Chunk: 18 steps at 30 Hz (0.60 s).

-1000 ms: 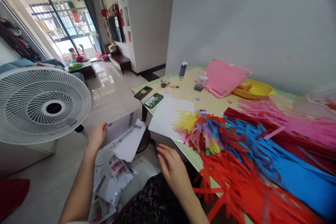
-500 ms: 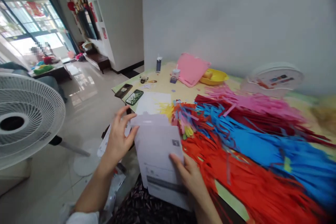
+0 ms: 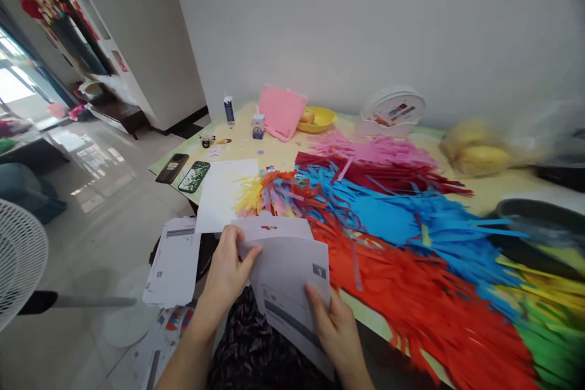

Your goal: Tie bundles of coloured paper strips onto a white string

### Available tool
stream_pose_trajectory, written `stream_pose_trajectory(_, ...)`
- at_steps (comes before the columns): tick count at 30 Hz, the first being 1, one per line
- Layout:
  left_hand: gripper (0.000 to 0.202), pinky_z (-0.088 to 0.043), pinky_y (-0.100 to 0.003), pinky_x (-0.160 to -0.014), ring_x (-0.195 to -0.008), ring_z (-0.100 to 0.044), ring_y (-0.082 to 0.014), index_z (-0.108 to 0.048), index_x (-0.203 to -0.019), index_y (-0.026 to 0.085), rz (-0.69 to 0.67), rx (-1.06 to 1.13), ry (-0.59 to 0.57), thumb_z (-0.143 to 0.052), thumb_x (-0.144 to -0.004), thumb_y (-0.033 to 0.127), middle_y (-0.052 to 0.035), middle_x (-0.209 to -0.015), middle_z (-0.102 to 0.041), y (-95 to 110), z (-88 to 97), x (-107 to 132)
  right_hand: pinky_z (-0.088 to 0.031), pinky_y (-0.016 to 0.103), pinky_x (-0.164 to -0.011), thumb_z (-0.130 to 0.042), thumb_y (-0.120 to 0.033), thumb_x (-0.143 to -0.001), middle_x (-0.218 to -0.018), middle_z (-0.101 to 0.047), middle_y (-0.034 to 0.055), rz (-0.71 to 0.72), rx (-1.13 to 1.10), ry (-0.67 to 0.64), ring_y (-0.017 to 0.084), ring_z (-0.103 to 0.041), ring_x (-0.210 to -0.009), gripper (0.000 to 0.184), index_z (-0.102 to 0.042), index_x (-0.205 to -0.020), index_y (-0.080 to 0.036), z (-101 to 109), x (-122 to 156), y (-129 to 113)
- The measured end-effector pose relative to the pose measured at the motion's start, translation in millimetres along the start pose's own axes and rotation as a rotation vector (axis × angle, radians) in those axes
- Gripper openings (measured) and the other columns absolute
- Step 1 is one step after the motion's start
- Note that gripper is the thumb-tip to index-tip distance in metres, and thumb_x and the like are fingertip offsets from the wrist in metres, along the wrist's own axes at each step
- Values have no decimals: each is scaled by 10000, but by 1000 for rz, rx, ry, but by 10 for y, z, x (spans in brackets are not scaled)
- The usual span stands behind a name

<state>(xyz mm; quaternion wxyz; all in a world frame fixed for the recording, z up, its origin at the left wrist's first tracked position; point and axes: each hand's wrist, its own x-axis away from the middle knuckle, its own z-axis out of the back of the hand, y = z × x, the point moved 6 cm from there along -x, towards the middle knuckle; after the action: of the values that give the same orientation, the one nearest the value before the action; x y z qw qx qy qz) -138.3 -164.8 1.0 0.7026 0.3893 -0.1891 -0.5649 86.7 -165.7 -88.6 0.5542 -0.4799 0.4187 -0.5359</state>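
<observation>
A white paper packet [image 3: 287, 274] with printed text and a hang-hole flap is held over my lap, at the table's front edge. My left hand [image 3: 231, 265] pinches its upper left corner near the flap, thumb in front. My right hand [image 3: 333, 323] grips the right edge, thumb on the printed face and fingers behind. The front panel bows away from the flap at the top. Just beyond it lie a white sheet [image 3: 219, 189] and a bunch of mixed-colour paper strips [image 3: 283, 192].
Red [image 3: 425, 311], blue [image 3: 384, 213] and pink strips [image 3: 375, 149] cover the table's right side. Two phones [image 3: 194, 177] lie at the left edge. A stack of similar white packets [image 3: 176, 262] sits low on the left, near a fan [image 3: 21, 262]. A dark basin [image 3: 539, 231] stands right.
The view has swung right, bringing the basin and yellow and green strips into sight. My left fingers have closed on the packet's corner, and its flap now stands apart from the front panel.
</observation>
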Motion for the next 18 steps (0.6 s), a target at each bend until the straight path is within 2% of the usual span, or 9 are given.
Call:
stream_pose_trajectory(3, 230, -376, -265, -687, -782, -489, -170, -519, -796, 189, 13, 62, -118, -618, -846, 390, -8, -825, -526, -49, -55, -39, -526, 483, -907, -591, -616, -817, -1035, -747, 151, -18, -33, -46, 339, -685, -945, 519, -760, -1005, -163, 4, -8, 45)
stream_pose_trajectory(6, 337, -324, -237, -623, -696, -431, -138, -458, -670, 182, 77, 254, -253, -650, -804, 424, 21, -708, -468, -107, -53, -92, -534, 459, -893, -614, -642, -791, -988, -756, 147, -108, -136, -139, 334, -687, -947, 520, -766, -933, -166, -34, 1, 128)
stream_pose_trajectory(10, 436, -248, -212, -545, -595, -322, -95, -364, -630, 188, 195, 562, -395, -697, -735, 448, 53, -620, -375, -127, -62, -99, -501, 466, -953, -658, -653, -756, -1148, -716, 152, -262, -318, -332, 336, -651, -1083, 601, -722, -1102, -166, -86, 21, 197)
stream_pose_trajectory(14, 491, -178, -196, -501, -536, -247, -65, -324, -574, 182, 286, 783, -468, -765, -633, 390, 71, -544, -295, -118, -122, -84, -452, 472, -1017, -783, -593, -652, -1264, -662, 143, -316, -448, -507, 336, -602, -1178, 663, -688, -1163, -182, -156, 20, 179)
stream_pose_trajectory(16, 523, -158, -186, -474, -496, -230, -49, -302, -553, 182, 346, 900, -502, -793, -577, 360, 79, -510, -280, -124, -174, -82, -477, 468, -979, -814, -592, -600, -1243, -674, 141, -341, -545, -517, 341, -619, -1151, 709, -680, -1164, -183, -225, 12, 174)
stream_pose_trajectory(18, 538, -168, -175, -439, -451, -251, -40, -300, -545, 183, 393, 1018, -528, -816, -529, 337, 82, -477, -299, -119, -238, -85, -523, 451, -889, -828, -598, -563, -1152, -716, 143, -385, -607, -472, 340, -670, -1046, 722, -688, -1127, -169, -303, 1, 186)
